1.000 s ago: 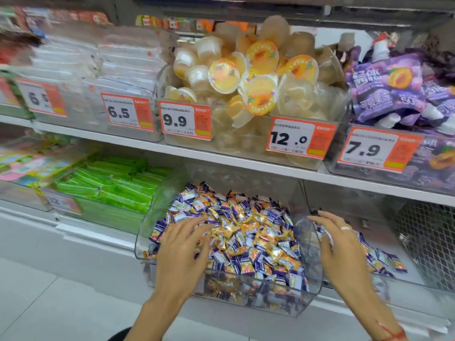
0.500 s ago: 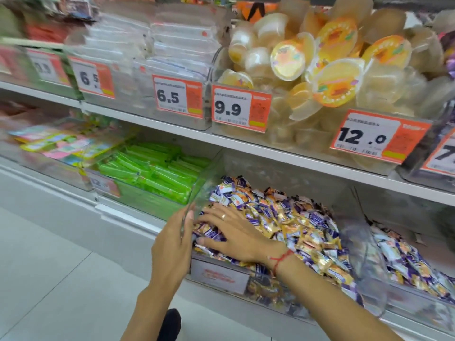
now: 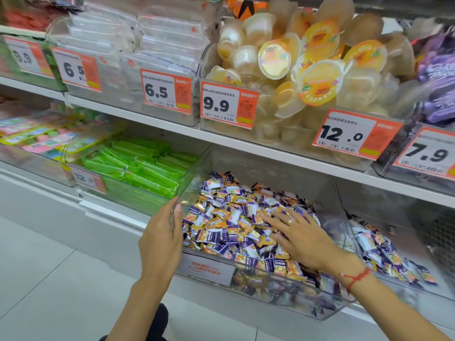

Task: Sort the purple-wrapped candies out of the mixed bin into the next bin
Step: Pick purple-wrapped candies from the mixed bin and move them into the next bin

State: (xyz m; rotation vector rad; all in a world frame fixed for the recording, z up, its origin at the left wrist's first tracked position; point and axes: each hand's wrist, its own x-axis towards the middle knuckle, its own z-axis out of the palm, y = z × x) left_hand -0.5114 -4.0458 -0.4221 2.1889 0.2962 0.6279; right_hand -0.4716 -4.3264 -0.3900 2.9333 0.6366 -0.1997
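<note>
A clear plastic mixed bin (image 3: 275,289) on the lower shelf holds a heap of purple-wrapped and orange-wrapped candies (image 3: 229,217). My left hand (image 3: 162,239) holds the bin's left wall at its front corner, thumb at the rim. My right hand (image 3: 299,236) lies flat on the heap with fingers spread and straight, a ring on one finger and a red string at the wrist. To the right stands the neighbouring clear bin (image 3: 418,292), with a thinner layer of similar candies (image 3: 384,252) in it.
Left of the mixed bin is a bin of green packets (image 3: 140,166). The shelf above carries jelly cups (image 3: 307,70), clear packs (image 3: 138,45) and price tags reading 6.5, 9.9, 12.0 and 7.9. Grey floor tiles (image 3: 49,279) lie below left.
My right hand came from the right-hand bin into the mixed bin, to its left front corner and then to mid-heap. My left hand left the candies for the bin's left wall. The view turned left.
</note>
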